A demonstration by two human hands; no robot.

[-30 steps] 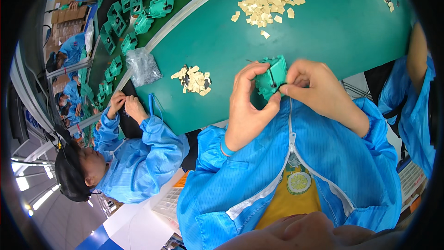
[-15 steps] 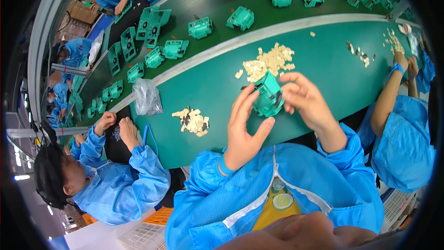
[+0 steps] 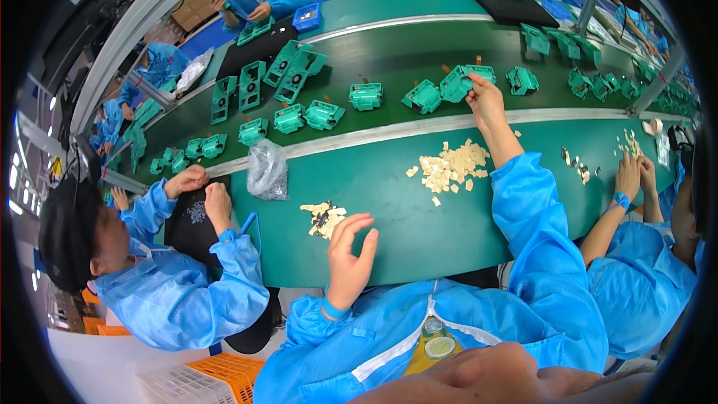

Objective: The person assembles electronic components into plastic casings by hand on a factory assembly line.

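Beyond the rail [image 3: 419, 129], the right hand [image 3: 486, 99] pinches a green housing [image 3: 454, 85] close beside other housings [image 3: 422, 97] on the belt [image 3: 426, 51]; the left hand [image 3: 350, 265], half-open, empty, hovers over the desk [image 3: 419, 239] near its edge.

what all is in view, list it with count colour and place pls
green housings: many, green, mostly along the belt
belt: one, dark green, beyond the worktable
rails: two, pale grey, along the belt's edges
worktable: one, green, before the person
small flat pieces: many, cream, central pile; clusters left and right include dark bits
large bag: one, clear, worktable's left
mats: at least three, black, left and far side
trays: at least two, blue, far side
crates: at least two, orange and white, lower left
co-workers: several, blue jackets, left, right, far side
left grip: one, bare, open by the left cluster
right grip: one, bare, closed on a green housing
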